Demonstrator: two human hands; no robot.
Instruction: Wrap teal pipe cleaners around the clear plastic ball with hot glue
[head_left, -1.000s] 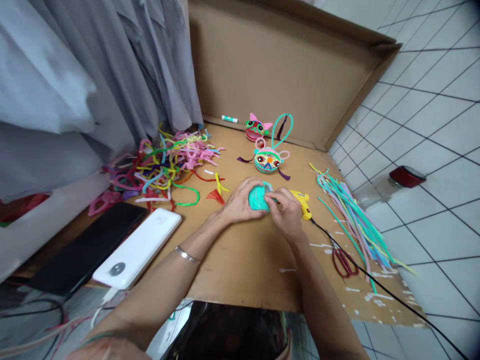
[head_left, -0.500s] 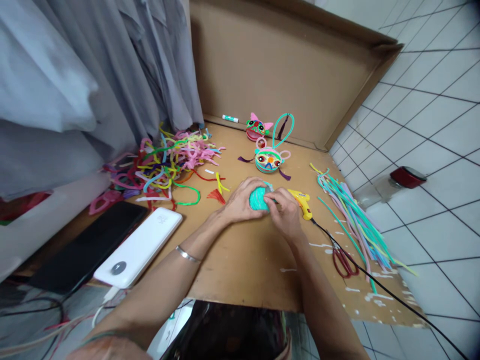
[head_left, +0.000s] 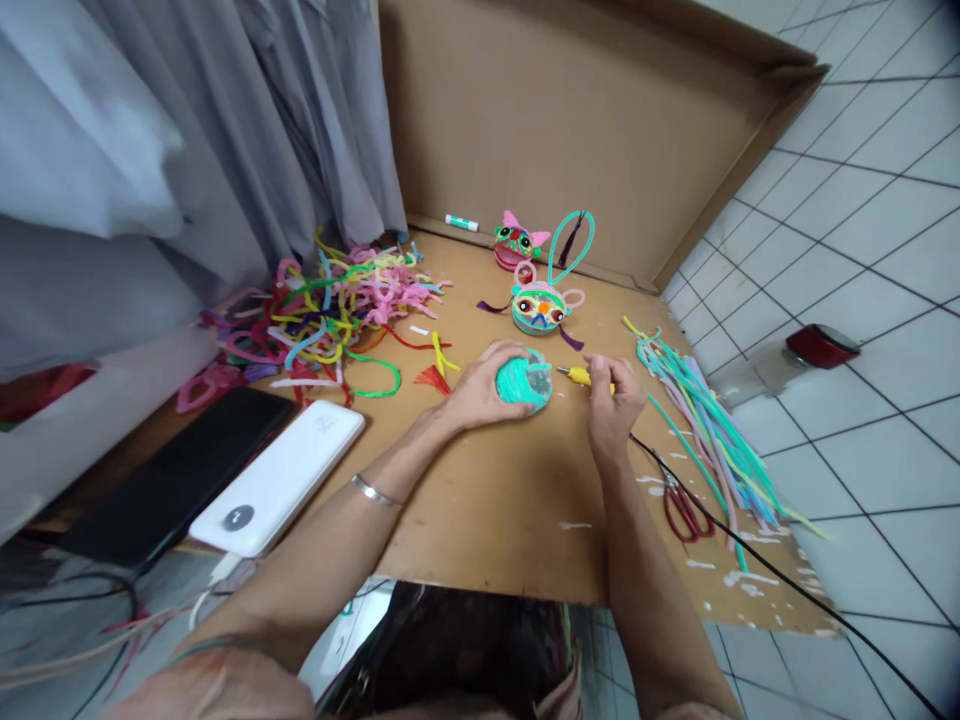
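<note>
At your far left a black phone (head_left: 180,470) and a white power bank (head_left: 281,475) lie side by side on the near corner of the cardboard sheet (head_left: 487,520). Beyond them a loose pile of coloured pipe cleaners (head_left: 337,310) spreads out below the grey curtain (head_left: 150,180).

Your left hand (head_left: 480,385) rests on the sheet near its middle, fingers curled round the left side of the teal ball (head_left: 523,380) and gripping it there. Behind the ball stand two finished pipe-cleaner faces: the nearer one (head_left: 538,308) has tall teal ears, and the farther one (head_left: 517,243) has pink ears.

Your right hand (head_left: 611,405) is just right of the ball, its fingers closed round the yellow glue gun (head_left: 581,376). The metal tip of the gun points left and sits just beside the ball's edge; you cannot tell whether it touches. The gun's black cord (head_left: 750,570) runs off to the near right, passing the red-handled scissors (head_left: 681,508). Further right lies a bundle of straight pipe cleaners (head_left: 705,430), mostly teal and pink. A jar with a red lid (head_left: 817,345) lies on the tiled floor.
</note>
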